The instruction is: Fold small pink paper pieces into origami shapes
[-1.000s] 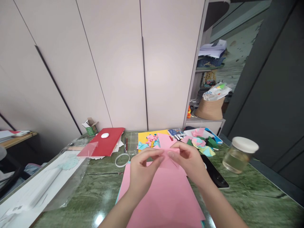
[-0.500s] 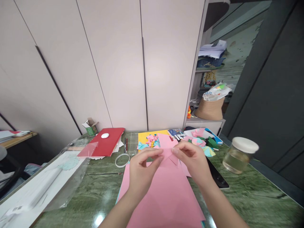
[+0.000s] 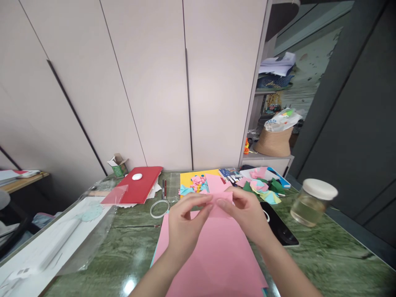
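Observation:
Between both hands is a small folded piece of pink paper [image 3: 223,209], held up over the near part of the table. My left hand [image 3: 187,220] pinches its left edge between thumb and fingers. On the other side, my right hand [image 3: 249,212] is closed on it, the thumb pressed flat on the front and the fingers behind, partly hidden. Beneath them lies a large sheet of pink paper [image 3: 213,255], with a blue-green edge showing under it. Farther back, another pink piece [image 3: 213,182] rests near a yellow sheet [image 3: 185,178] bearing small folded paper shapes [image 3: 199,182].
On the right are a black tablet or phone [image 3: 283,229], a lidded glass jar [image 3: 312,204] and folded paper scraps [image 3: 267,189]. A tape ring [image 3: 159,209], red folder [image 3: 139,189] and small green box [image 3: 118,166] stand left. Clear plastic [image 3: 95,239] covers white sheets.
My right hand has shifted slightly left, its thumb now across the front of the pink paper. The paper's loose flap has folded into a squarer shape. My left hand stays nearly still.

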Demonstrator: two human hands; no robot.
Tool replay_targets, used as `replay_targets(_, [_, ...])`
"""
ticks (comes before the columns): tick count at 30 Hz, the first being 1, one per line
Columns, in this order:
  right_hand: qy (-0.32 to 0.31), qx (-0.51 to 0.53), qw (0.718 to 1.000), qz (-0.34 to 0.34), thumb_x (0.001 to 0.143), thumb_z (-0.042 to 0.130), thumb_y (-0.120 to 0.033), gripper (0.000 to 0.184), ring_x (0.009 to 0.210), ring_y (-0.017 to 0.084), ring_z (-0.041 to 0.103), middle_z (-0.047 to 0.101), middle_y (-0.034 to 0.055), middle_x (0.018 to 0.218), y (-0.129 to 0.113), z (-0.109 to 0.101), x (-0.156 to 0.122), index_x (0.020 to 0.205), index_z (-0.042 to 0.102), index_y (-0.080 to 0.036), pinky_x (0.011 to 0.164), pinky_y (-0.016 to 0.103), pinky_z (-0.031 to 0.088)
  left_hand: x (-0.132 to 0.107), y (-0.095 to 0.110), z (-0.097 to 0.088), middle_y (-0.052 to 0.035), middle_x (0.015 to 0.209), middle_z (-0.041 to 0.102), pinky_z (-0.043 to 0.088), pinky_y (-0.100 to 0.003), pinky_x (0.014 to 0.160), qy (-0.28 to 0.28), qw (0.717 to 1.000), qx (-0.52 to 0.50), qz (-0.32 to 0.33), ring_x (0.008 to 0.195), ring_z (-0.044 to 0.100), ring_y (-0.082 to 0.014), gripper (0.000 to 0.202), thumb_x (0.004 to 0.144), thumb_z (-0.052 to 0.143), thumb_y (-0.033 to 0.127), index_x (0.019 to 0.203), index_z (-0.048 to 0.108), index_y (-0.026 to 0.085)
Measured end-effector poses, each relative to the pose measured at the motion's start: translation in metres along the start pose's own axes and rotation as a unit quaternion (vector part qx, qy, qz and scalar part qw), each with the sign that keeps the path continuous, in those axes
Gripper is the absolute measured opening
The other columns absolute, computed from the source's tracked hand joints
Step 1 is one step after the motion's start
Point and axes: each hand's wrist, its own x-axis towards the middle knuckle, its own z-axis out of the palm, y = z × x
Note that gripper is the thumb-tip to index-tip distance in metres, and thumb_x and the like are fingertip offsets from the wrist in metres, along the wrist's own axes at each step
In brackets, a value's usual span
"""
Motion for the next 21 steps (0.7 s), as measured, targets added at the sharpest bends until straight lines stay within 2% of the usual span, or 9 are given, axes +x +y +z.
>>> replay_targets(7, [0.017, -0.023, 1.000, 0.003, 0.080, 0.061, -0.032, 0.020, 0.061, 0.011, 0.043, 0.050, -0.0022, 0.064, 0.0033, 0.0011, -0.0007, 0.068, 0.057, -0.017, 0.055, 0.023, 0.035, 0.0001, -0.0020, -0.0004, 0.0021, 0.082, 0.068, 0.050, -0.021, 0.071, -0.009, 1.000, 0.008, 0.007, 0.075, 0.061, -0.0106, 0.025, 0.073, 0.068, 0.010, 0.087, 0.073, 0.030])
replay_targets(15, [0.019, 0.013, 1.000, 0.010, 0.081, 0.060, -0.032, 0.019, 0.063, 0.012, 0.047, 0.052, -0.0020, 0.066, 0.0048, 0.0009, 0.0003, 0.069, 0.058, -0.018, 0.057, 0.023, 0.037, 0.0024, 0.0000, -0.0029, 0.0008, 0.089, 0.065, 0.050, -0.024, 0.074, -0.042, 0.998, 0.022, -0.035, 0.071, 0.058, -0.0095, 0.030, 0.073, 0.067, 0.008, 0.094, 0.070, 0.029])
replay_targets(21, [-0.005, 0.023, 1.000, 0.021, 0.079, 0.063, -0.033, 0.017, 0.071, 0.016, 0.056, 0.062, 0.0014, 0.075, -0.0003, 0.0031, 0.0015, 0.072, 0.066, -0.018, 0.064, 0.025, 0.043, 0.0020, 0.0006, -0.0010, 0.0004, 0.090, 0.064, 0.050, -0.022, 0.071, -0.040, 0.998, 0.016, -0.039, 0.070, 0.058, -0.0087, 0.031, 0.072, 0.066, 0.007, 0.094, 0.070, 0.029])
